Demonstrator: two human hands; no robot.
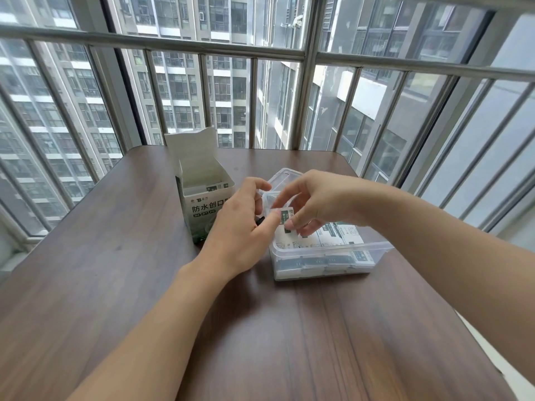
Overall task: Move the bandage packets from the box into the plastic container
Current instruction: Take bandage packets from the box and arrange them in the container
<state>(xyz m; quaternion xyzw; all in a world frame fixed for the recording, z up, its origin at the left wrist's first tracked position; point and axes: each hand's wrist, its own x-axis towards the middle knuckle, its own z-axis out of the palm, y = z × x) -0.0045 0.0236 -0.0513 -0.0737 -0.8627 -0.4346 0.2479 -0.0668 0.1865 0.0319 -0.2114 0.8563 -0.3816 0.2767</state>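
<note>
- Right hand point(314, 202): fingers pinching a packet point(287, 219) above the container's point(385, 246) left end.
- Left hand point(241, 224): fingertip touching the same packet; whether it grips is unclear.
- Box point(202, 198): open, packets remain inside.
- Risk: released off-centre, the packet may catch the rim and fall onto the table point(115, 256).
</note>
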